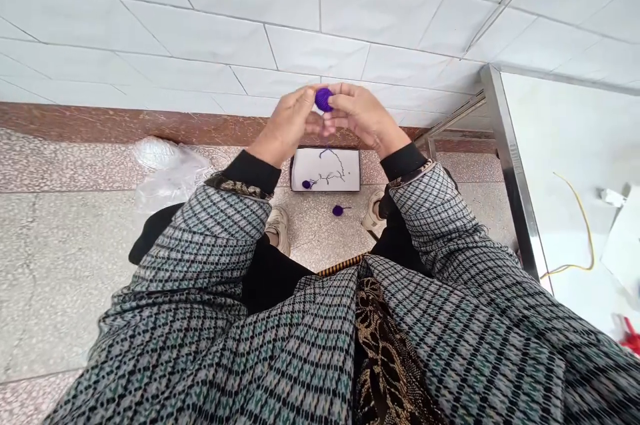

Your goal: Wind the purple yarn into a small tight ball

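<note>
A small round purple yarn piece (324,99) with a ribbed surface is up in front of me, between my two hands. My left hand (293,119) pinches its left side with thumb and fingers. On the right side, my right hand (364,113) grips it, thumb and fingertips closed against it. A bit of orange shows at the top edge near my left fingertips, too small to name. Below my hands, a dark-rimmed white shallow box (300,161) lies on the floor with yarn strands and a purple yarn ball (307,184) inside. Another purple yarn ball (338,210) rests on the floor between my shoes.
A white tiled wall (225,25) rises close in front, with a brown baseboard (75,121). Clear plastic bags (173,175) lie on the floor to the left. At right stands a metal-framed white table (530,145) bearing a yellow cord (585,225) and a red item (630,337).
</note>
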`<action>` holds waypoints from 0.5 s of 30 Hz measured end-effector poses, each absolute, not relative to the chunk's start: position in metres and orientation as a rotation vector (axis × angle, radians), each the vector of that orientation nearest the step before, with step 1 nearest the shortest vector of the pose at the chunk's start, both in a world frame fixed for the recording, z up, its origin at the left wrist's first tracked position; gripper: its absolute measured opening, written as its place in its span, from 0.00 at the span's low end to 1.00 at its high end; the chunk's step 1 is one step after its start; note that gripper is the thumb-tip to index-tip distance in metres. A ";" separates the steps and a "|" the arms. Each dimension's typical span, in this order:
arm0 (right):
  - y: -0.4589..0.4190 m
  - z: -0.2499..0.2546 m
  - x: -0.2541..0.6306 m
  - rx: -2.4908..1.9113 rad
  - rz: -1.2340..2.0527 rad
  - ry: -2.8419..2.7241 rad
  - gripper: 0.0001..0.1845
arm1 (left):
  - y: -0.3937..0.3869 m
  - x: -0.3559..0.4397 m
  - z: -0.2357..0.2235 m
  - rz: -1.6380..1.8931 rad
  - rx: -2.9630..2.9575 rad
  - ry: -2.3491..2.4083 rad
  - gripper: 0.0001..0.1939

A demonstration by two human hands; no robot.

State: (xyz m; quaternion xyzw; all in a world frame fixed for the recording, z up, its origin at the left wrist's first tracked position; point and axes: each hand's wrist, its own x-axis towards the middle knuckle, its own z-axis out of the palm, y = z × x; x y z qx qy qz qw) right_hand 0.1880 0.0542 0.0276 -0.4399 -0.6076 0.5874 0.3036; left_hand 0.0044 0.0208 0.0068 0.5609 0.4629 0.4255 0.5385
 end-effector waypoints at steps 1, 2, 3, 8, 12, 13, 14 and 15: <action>0.053 0.026 0.187 -1.155 1.556 -1.537 0.19 | 0.019 0.009 0.003 0.997 1.310 1.159 0.19; 0.052 0.024 0.187 -1.149 1.546 -1.451 0.20 | 0.017 0.010 0.001 0.990 1.325 1.220 0.16; 0.053 0.024 0.188 -1.154 1.526 -1.359 0.20 | 0.015 0.009 0.000 0.984 1.377 1.270 0.14; 0.060 0.027 0.193 -1.263 1.380 -1.075 0.11 | 0.001 0.006 0.010 0.837 1.780 1.223 0.11; 0.058 0.029 0.198 -1.436 1.239 -1.409 0.10 | -0.004 0.004 0.023 0.676 1.857 1.084 0.09; 0.055 0.030 0.200 -1.449 1.219 -1.568 0.11 | -0.003 0.000 0.025 0.681 1.858 1.086 0.09; 0.052 0.031 0.201 -1.431 1.229 -1.726 0.12 | -0.001 -0.005 0.028 0.702 1.857 1.104 0.09; 0.049 0.031 0.203 -1.385 1.285 -1.863 0.13 | 0.001 -0.010 0.030 0.731 1.856 1.135 0.09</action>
